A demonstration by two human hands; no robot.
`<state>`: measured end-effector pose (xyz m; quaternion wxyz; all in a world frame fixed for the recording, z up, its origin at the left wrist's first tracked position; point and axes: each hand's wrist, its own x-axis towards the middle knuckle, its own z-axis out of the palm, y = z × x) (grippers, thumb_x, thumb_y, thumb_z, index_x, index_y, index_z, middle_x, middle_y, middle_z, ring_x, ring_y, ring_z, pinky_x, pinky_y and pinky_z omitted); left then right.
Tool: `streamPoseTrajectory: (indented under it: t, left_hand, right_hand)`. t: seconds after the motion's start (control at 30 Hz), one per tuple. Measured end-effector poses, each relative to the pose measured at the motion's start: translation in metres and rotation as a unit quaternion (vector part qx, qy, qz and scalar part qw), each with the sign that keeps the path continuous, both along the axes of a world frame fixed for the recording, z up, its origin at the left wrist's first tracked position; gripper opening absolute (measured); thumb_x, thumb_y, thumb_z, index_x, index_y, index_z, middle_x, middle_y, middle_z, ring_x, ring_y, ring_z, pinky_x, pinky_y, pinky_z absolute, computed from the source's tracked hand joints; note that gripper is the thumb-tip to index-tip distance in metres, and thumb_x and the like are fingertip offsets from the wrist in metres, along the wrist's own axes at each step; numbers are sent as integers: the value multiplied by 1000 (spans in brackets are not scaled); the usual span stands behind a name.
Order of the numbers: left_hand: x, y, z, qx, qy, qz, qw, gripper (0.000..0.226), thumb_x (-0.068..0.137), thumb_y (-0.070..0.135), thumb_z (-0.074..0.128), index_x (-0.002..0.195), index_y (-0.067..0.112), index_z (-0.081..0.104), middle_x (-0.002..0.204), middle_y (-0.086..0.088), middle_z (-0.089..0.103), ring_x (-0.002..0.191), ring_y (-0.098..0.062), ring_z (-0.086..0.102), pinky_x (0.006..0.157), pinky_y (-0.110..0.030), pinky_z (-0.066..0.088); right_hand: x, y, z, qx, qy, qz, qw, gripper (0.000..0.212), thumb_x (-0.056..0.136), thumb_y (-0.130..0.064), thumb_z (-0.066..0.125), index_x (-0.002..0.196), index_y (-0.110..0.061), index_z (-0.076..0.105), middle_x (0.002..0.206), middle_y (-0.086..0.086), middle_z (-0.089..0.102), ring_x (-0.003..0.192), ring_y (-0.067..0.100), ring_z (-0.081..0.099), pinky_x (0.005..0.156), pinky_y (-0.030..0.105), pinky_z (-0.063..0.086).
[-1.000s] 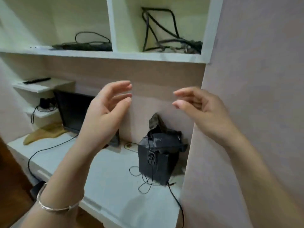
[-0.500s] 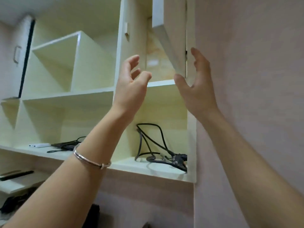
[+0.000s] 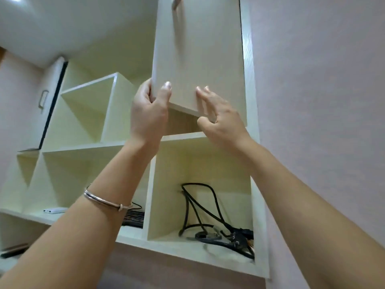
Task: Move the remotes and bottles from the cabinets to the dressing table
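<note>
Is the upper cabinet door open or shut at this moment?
Partly open. The cabinet door stands off the frame, a gap showing beneath its bottom edge. The left hand grips its corner; the right hand touches its face.

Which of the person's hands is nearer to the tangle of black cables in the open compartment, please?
Right. The right hand is up at the cabinet door's bottom edge, roughly above the black cables; the left hand grips the door's corner, further left.

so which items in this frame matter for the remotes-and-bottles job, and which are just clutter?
Job:
pale wooden cabinet door, gripped at its lower corner by the left hand, right hand at its bottom edge
small white remote-like device on the shelf
dark flat remote-like bar, lower left, unclear

Clutter:
tangled black cables
second black cable bundle
</note>
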<state>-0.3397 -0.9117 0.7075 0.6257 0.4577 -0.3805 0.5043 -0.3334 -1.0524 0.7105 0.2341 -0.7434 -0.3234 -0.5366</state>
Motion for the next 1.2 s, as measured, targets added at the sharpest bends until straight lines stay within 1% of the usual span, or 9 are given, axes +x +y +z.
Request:
streamPoseTrajectory:
  t: [0.2, 0.33, 0.4, 0.63, 0.73, 0.97, 1.03, 1.13, 1.2]
  left_hand:
    - [55, 31, 0, -18, 74, 99, 992, 25, 93, 17, 51, 114, 7, 62, 89, 10, 64, 71, 10, 61, 60, -2, 45]
    - [80, 35, 3, -42, 110, 113, 987, 41, 90, 21, 58, 127, 4, 54, 119, -6, 64, 107, -15, 60, 85, -13, 49]
    - [91, 35, 3, -43, 131, 117, 984, 46, 90, 25, 58, 131, 6, 50, 127, -7, 60, 116, -18, 56, 97, -23, 44]
    - [122, 38, 11, -42, 236, 109, 965, 65, 86, 34, 61, 141, 10, 37, 146, -11, 41, 132, -25, 43, 108, -34, 35]
    - [137, 35, 16, -47, 289, 102, 951, 74, 86, 37, 61, 144, 5, 29, 151, -12, 34, 137, -28, 36, 109, -35, 32]
    - [176, 25, 24, -56, 336, 171, 925, 61, 80, 42, 63, 126, 4, 50, 136, -15, 50, 133, -30, 38, 112, -39, 32]
    - [181, 23, 24, -76, 340, 186, 919, 58, 80, 41, 63, 124, 6, 52, 135, -13, 49, 134, -29, 35, 111, -37, 33]
    - [181, 24, 26, -72, 337, 175, 922, 58, 81, 39, 63, 127, 8, 49, 135, -9, 47, 136, -28, 31, 110, -33, 34]
    - [174, 25, 23, -52, 341, 184, 920, 58, 82, 36, 58, 131, 8, 45, 138, -11, 46, 136, -28, 32, 113, -36, 30]
  right_hand:
    - [35, 13, 8, -46, 10, -81, 996, 49, 96, -27, 38, 144, -31, 32, 157, -9, 21, 145, 13, 13, 120, 34, 11]
    - [47, 13, 10, -51, 8, -104, 993, 43, 98, -27, 33, 140, -26, 40, 156, -7, 26, 145, 13, 17, 121, 35, 12]
    - [52, 13, 9, -65, 7, -116, 991, 42, 99, -24, 33, 139, -21, 43, 156, -3, 25, 146, 13, 16, 121, 34, 10]
    - [66, 13, 12, -92, 28, -151, 984, 38, 99, -18, 30, 126, -10, 55, 156, 3, 27, 147, 14, 14, 119, 31, 4]
    - [73, 14, 15, -110, 49, -173, 978, 30, 98, -16, 28, 100, -10, 58, 146, 6, 41, 146, 14, 17, 118, 32, 8]
    - [81, 6, 22, -152, 76, -236, 957, 37, 97, -18, 29, 107, -3, 61, 151, 3, 36, 146, 14, 17, 119, 33, 13]
    - [86, 4, 23, -143, 76, -247, 955, 30, 96, -17, 29, 86, -7, 55, 140, 4, 48, 145, 14, 20, 120, 33, 15]
    - [87, 6, 24, -133, 74, -250, 956, 33, 96, -16, 31, 63, -16, 38, 97, -3, 54, 143, 16, 26, 120, 34, 16]
    - [86, 8, 21, -149, 71, -241, 956, 34, 96, -16, 31, 65, -17, 44, 101, -5, 54, 145, 15, 22, 121, 32, 12]
